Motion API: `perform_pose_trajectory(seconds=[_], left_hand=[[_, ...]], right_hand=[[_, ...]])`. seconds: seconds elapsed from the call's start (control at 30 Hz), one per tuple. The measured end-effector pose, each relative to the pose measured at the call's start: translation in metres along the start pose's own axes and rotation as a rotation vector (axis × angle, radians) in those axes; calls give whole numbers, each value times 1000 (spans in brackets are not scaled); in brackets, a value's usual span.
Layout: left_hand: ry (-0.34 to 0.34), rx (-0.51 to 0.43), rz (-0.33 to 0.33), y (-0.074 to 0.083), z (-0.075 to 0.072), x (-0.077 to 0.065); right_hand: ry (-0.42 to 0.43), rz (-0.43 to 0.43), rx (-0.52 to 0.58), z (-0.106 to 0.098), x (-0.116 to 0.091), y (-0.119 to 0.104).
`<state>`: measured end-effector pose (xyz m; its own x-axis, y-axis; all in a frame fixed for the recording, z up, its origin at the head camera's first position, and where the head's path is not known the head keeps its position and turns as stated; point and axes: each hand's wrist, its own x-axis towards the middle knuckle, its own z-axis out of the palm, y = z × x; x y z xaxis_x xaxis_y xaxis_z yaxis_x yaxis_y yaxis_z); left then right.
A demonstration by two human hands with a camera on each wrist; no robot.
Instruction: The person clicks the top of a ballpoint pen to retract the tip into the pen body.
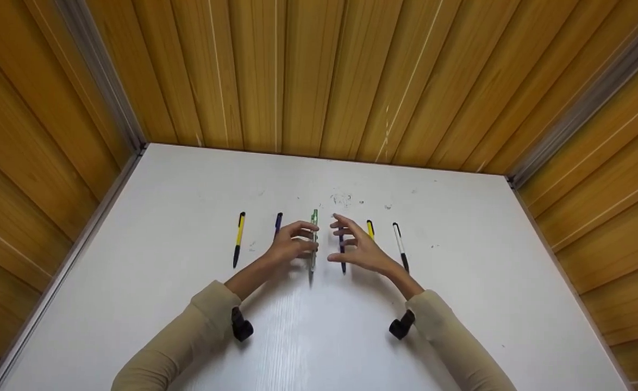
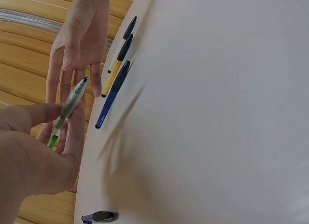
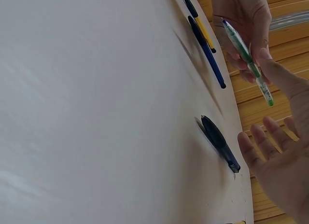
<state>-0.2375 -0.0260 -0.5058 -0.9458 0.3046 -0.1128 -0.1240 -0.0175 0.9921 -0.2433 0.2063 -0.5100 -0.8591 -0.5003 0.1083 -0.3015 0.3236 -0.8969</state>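
Between thumb and fingers, my left hand (image 1: 292,243) pinches a clear pen with green parts (image 1: 314,218), held above the table with its tip toward me; its green end shows in the left wrist view, below the thumb (image 2: 46,113). My right hand (image 1: 367,254) hovers just to the right, fingers spread and relaxed, holding nothing. Beneath it a dark blue pen (image 1: 343,267) lies on the table, partly covered by the fingers. Another blue pen (image 1: 279,219) lies behind my left hand, its lower part hidden. The right wrist view shows a gap between the green pen (image 3: 241,48) and my right palm (image 3: 285,175).
A yellow pen with black ends (image 1: 240,233) lies at the left of the row. On the right are a second yellow pen (image 1: 370,228), partly hidden, and a white pen with black ends (image 1: 399,241). The white table (image 1: 319,336) meets wood-patterned walls (image 1: 319,81) behind and at both sides.
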Motion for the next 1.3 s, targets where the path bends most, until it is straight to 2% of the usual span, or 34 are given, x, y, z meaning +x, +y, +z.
perform_pose_trajectory(seconds=[0.43,0.73,1.3], left_hand=[[-21,9,-1,-5,1,1],[-25,30,9,-5,3,-2],[-83,-29,41,-5,4,-3]], right_hand=[[0,-6,26,5,3,1],[-19,-8,-7,6,3,3],[-82,-36,10,10,9,0]])
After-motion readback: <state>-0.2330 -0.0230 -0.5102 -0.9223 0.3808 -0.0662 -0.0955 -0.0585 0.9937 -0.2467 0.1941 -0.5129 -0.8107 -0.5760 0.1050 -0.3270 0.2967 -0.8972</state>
